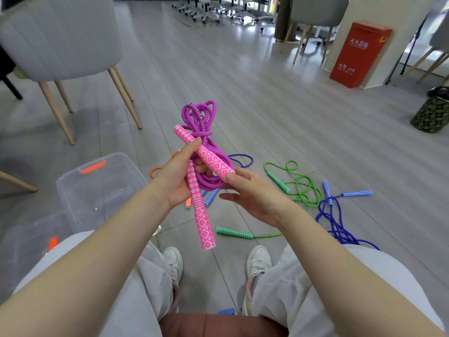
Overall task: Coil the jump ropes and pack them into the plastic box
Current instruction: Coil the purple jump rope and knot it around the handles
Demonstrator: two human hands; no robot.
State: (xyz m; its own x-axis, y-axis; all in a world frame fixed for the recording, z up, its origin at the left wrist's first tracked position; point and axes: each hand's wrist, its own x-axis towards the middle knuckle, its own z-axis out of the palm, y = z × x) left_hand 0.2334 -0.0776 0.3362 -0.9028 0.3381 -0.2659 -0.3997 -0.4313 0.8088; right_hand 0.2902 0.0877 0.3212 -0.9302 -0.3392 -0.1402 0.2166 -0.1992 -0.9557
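Single head cam, wide-angle, worn by the seated person. Looks forward and steeply down: hands (213, 186) close in at centre frame, knees and shoes at bottom edge, floor (267, 105) stretching ahead, chairs and room at top. No second view, no overlap.

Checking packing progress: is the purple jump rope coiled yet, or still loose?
Coiled. The purple jump rope is gathered in loops, cinched at the middle, gripped with both pink handles by the left hand; not yet in the plastic box.
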